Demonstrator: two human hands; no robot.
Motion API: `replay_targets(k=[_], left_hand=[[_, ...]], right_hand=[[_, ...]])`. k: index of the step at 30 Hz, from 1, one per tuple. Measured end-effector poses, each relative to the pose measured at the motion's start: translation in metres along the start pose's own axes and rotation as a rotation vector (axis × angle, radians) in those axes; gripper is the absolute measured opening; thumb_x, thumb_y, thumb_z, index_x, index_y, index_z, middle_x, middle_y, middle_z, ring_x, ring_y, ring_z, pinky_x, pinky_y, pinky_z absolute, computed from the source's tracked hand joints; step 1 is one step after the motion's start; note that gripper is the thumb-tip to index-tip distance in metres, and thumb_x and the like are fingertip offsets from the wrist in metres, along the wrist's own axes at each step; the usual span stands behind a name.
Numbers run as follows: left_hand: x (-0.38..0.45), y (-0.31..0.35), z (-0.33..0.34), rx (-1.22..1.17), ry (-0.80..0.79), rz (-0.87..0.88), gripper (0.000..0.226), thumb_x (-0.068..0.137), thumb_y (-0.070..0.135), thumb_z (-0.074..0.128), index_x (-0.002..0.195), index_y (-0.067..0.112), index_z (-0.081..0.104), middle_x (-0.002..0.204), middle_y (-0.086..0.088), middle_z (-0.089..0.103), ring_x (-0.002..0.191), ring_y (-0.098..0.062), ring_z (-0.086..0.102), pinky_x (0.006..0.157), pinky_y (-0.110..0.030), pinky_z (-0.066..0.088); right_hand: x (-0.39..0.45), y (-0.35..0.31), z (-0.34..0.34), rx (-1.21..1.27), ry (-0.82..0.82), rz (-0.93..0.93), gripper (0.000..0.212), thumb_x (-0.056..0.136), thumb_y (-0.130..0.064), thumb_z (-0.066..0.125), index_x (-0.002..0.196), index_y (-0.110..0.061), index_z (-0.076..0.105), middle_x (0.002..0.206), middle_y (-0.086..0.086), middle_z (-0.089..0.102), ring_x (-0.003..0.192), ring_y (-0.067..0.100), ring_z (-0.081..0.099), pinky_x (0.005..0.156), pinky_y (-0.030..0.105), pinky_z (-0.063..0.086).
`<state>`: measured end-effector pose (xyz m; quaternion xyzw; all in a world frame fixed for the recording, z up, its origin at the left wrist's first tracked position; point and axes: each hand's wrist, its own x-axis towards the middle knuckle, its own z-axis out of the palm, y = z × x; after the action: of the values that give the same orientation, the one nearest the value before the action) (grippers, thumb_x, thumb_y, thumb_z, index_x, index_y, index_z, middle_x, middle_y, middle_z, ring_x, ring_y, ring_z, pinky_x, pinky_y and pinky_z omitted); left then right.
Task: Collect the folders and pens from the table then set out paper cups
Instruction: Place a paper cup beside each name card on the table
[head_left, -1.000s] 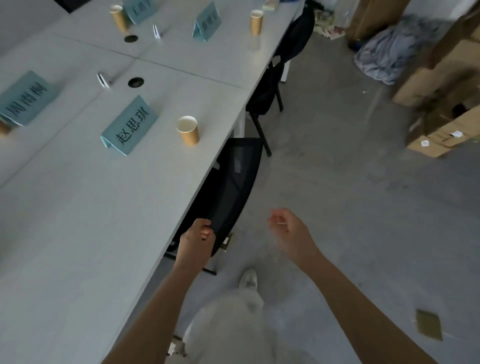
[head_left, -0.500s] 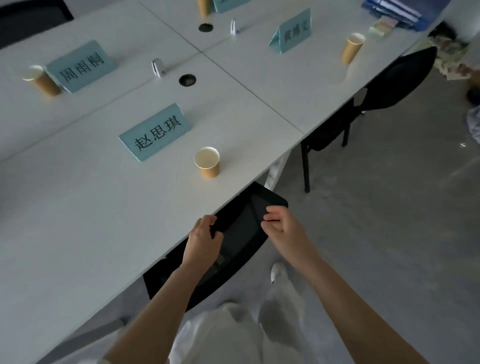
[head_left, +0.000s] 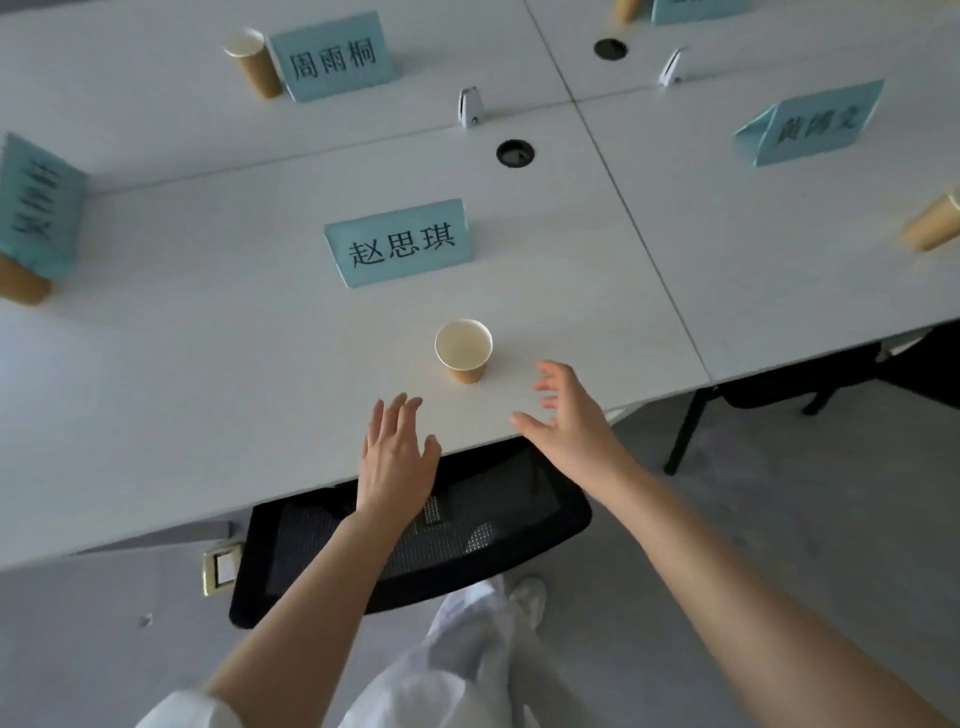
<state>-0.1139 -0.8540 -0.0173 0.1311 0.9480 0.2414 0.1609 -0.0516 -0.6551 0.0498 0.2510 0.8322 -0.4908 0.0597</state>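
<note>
Cup-setting step: both hands empty, fingers spread, left hand (head_left: 397, 457) and right hand (head_left: 566, 421) near cup (head_left: 464, 349); next, adjust cup placement.

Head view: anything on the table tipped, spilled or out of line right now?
Nothing stands out. The nearest paper cup stands upright and looks empty, in front of its name card. Other cups, including the far-left paper cup, also stand by cards. No spill shows. Left hand and right hand are open, holding nothing.
</note>
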Motion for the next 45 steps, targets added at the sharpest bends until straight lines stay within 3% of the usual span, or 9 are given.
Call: replay_targets(k=[5,12,15,18,23,28,39,43,45], left_hand=[[0.035,-0.015,0.017,0.043,-0.053,-0.082,0.064,0.1,0.033,0.041,0.155,0.02,0.01,0.164,0.0,0.002,0.149,-0.024,-0.011,0.121,-0.043,0.004],[0.047,-0.038,0.042,0.133,-0.086,-0.089,0.066,0.1,0.035,0.038,0.156,0.025,0.003,0.163,0.005,-0.009,0.148,-0.023,-0.02,0.121,-0.043,-0.006],[0.051,-0.039,0.046,0.135,-0.075,-0.088,0.065,0.1,0.034,0.037,0.155,0.025,0.004,0.163,0.006,-0.008,0.148,-0.024,-0.02,0.12,-0.045,-0.007],[0.071,-0.04,0.047,0.143,-0.054,-0.074,0.065,0.099,0.036,0.036,0.155,0.021,0.01,0.163,0.005,-0.003,0.148,-0.025,-0.015,0.12,-0.049,-0.003],[0.132,-0.026,0.047,0.172,-0.005,-0.034,0.071,0.091,0.048,0.021,0.155,0.018,0.011,0.163,0.003,0.008,0.15,-0.026,-0.008,0.12,-0.047,-0.004],[0.165,-0.01,0.053,0.246,0.056,-0.07,0.069,0.092,0.049,0.031,0.155,0.022,0.017,0.162,0.003,0.015,0.15,-0.026,0.002,0.12,-0.051,0.003],[0.167,-0.012,0.058,0.272,0.121,-0.053,0.065,0.093,0.044,0.038,0.152,0.02,0.028,0.16,0.001,0.024,0.15,-0.028,0.01,0.119,-0.053,0.01],[0.167,-0.012,0.058,0.272,0.128,-0.058,0.064,0.093,0.043,0.04,0.152,0.02,0.029,0.16,0.001,0.025,0.15,-0.028,0.011,0.119,-0.054,0.011],[0.166,-0.011,0.059,0.275,0.132,-0.057,0.064,0.093,0.043,0.04,0.152,0.02,0.029,0.16,0.001,0.025,0.15,-0.028,0.011,0.119,-0.054,0.011]], right_hand=[[0.054,-0.016,0.018,-0.152,-0.083,-0.098,0.09,0.08,-0.031,0.073,0.148,-0.014,0.017,0.147,0.008,0.032,0.136,0.021,0.035,0.109,0.029,0.028],[0.109,-0.023,0.049,-0.395,-0.235,-0.155,0.112,0.073,-0.038,0.077,0.151,-0.02,-0.002,0.148,0.011,0.017,0.132,0.036,0.032,0.109,0.046,0.033],[0.122,-0.02,0.051,-0.503,-0.257,-0.266,0.096,0.076,-0.029,0.074,0.148,-0.015,0.012,0.143,0.012,0.026,0.127,0.037,0.039,0.104,0.047,0.039],[0.133,-0.021,0.047,-0.443,-0.188,-0.317,0.082,0.078,-0.022,0.071,0.144,-0.01,0.023,0.136,0.013,0.036,0.124,0.032,0.044,0.102,0.043,0.041],[0.182,-0.028,0.02,-0.32,0.035,-0.246,0.091,0.077,-0.021,0.076,0.146,-0.002,0.02,0.139,0.017,0.036,0.129,0.028,0.039,0.102,0.02,0.026],[0.241,-0.036,-0.004,-0.321,0.143,-0.181,0.084,0.079,-0.022,0.075,0.143,-0.003,0.024,0.138,0.016,0.034,0.125,0.028,0.04,0.085,0.009,0.023],[0.311,-0.044,0.002,-0.284,0.142,-0.133,0.081,0.077,-0.017,0.07,0.144,-0.006,0.024,0.131,0.016,0.035,0.118,0.026,0.044,0.084,0.013,0.028],[0.31,-0.033,0.0,-0.267,0.135,-0.025,0.064,0.075,-0.018,0.072,0.13,-0.007,0.041,0.128,0.012,0.034,0.112,0.025,0.052,0.087,0.02,0.04],[0.309,-0.031,0.0,-0.239,0.143,-0.005,0.062,0.073,-0.021,0.074,0.125,-0.009,0.043,0.127,0.01,0.037,0.105,0.019,0.052,0.08,0.016,0.038]])
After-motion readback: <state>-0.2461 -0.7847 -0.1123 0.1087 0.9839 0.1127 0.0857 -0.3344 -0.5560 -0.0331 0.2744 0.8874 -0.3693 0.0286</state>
